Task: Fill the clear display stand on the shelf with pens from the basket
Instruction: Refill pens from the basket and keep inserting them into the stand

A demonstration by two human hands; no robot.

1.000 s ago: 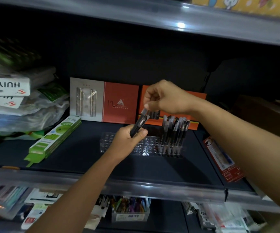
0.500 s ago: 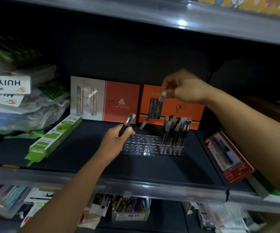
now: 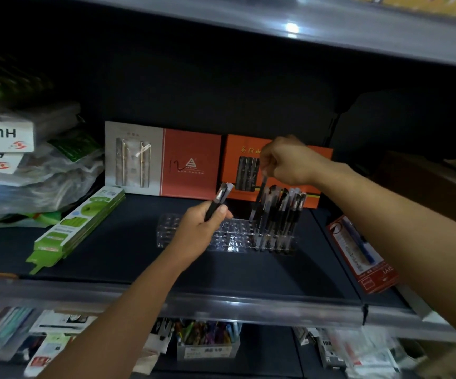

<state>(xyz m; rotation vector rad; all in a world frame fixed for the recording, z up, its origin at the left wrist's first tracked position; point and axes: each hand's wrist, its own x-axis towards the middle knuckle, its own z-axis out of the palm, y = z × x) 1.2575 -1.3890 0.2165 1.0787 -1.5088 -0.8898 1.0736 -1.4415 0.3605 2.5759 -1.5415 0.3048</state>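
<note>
Head view: right hand fingers pinch a pen over the stand; left hand grips spare pens.

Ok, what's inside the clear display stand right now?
The clear display stand has black pens standing upright at its right end, with bare holes elsewhere. The left hand covers some of the middle holes.

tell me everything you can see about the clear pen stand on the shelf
The clear display stand is a low, see-through plastic block with rows of small round holes in its top. It sits flat on the dark shelf, in front of the orange boxes. Its right end holds a cluster of upright black-grip pens; the left and middle holes look empty. The left hand hovers in front of it, hiding part. The right hand lowers a pen toward it.
</note>
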